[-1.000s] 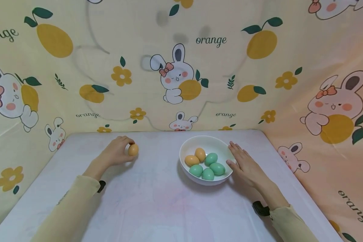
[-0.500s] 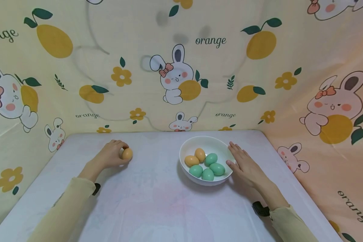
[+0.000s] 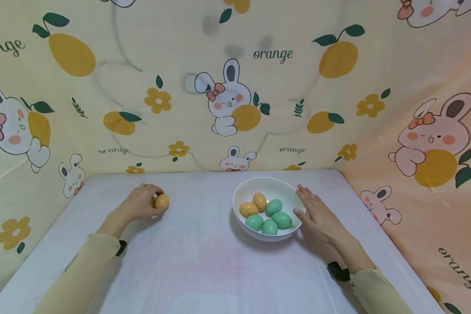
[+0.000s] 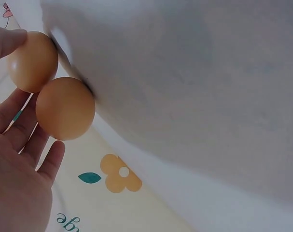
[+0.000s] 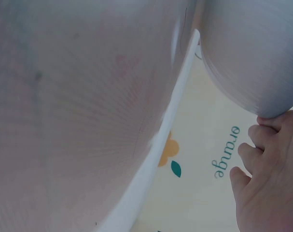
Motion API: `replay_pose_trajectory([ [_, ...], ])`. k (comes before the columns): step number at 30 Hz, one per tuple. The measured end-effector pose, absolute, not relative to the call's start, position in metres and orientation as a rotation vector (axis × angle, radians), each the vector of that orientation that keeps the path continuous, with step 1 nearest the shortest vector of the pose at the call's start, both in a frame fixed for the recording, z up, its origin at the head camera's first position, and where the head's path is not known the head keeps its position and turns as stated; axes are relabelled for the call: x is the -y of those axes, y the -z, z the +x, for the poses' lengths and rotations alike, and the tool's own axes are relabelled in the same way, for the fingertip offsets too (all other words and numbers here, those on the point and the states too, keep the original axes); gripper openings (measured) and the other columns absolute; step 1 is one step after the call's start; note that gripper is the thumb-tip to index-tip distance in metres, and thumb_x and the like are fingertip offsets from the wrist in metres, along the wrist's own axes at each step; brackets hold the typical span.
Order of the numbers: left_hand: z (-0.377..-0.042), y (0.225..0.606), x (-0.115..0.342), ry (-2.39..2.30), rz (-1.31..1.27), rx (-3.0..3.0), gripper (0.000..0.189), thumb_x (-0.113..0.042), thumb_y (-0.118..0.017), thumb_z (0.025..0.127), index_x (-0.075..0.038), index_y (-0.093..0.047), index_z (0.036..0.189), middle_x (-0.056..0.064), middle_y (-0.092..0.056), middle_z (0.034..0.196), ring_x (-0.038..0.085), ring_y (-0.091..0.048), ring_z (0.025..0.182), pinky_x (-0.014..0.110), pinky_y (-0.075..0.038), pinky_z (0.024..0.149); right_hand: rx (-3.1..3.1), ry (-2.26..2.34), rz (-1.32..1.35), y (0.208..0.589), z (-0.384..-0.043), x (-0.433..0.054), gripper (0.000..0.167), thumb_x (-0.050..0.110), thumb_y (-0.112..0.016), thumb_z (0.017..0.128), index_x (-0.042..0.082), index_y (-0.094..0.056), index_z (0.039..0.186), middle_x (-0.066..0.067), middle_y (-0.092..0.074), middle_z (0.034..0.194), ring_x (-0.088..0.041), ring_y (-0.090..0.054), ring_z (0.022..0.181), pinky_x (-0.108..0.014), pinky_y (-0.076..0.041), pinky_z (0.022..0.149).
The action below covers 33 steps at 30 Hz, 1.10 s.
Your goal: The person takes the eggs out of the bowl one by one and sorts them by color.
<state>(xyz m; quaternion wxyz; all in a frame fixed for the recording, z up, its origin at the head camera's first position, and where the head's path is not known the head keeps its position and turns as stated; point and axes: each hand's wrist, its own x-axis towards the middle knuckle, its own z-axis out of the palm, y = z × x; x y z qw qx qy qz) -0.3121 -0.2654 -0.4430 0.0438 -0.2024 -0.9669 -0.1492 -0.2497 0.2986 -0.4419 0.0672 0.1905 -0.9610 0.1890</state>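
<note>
At the left of the table my left hand (image 3: 143, 201) pinches an orange egg (image 3: 162, 201) between thumb and fingers, low at the tabletop. In the left wrist view this egg (image 4: 33, 62) has the thumb on one side and fingers on the other. A second orange egg (image 4: 65, 108) sits right beside it, near the little finger; the hand hides it in the head view. My right hand (image 3: 322, 213) lies with straight fingers along the right side of the white bowl (image 3: 245, 185). In the bowl are two orange eggs (image 3: 249, 209) and several green eggs (image 3: 281, 219).
A pale cloth covers the table (image 3: 204, 270). Behind it hangs a backdrop curtain (image 3: 172, 52) printed with rabbits and oranges, which also runs along both sides. Each wrist wears a black band (image 3: 339, 271).
My left hand has moved left and slightly nearer with the orange egg, slowing toward now. The right hand and the bowl have stayed in place.
</note>
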Motion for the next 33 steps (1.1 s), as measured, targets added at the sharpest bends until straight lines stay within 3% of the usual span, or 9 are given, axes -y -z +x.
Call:
replay_pose_trajectory([
  [25, -0.3076, 0.442, 0.2651, 0.45, -0.569, 2.97, 0.052, -0.029, -0.083, 0.083, 0.0, -0.068, 0.122, 0.019, -0.067, 0.122, 0.038, -0.057, 0.11, 0.062, -0.047, 0.095, 2.897, -0.554, 0.564, 0.4421, -0.2494, -0.2979, 0.073, 0.047, -0.044, 0.109, 0.002, -0.025, 0.164, -0.016, -0.018, 0.172, -0.041, -0.016, 0.157, -0.059, -0.016, 0.125],
  [33, -0.3083, 0.4437, 0.2628, 0.486, -0.626, 2.918, 0.053, -0.027, -0.084, 0.083, 0.0, -0.067, 0.125, 0.022, -0.064, 0.129, 0.044, -0.056, 0.119, 0.064, -0.045, 0.1, 2.897, -0.554, 0.559, 0.4422, -0.2496, -0.2978, 0.073, 0.048, -0.044, 0.109, 0.002, -0.025, 0.164, -0.015, -0.018, 0.172, -0.04, -0.015, 0.158, -0.058, -0.015, 0.126],
])
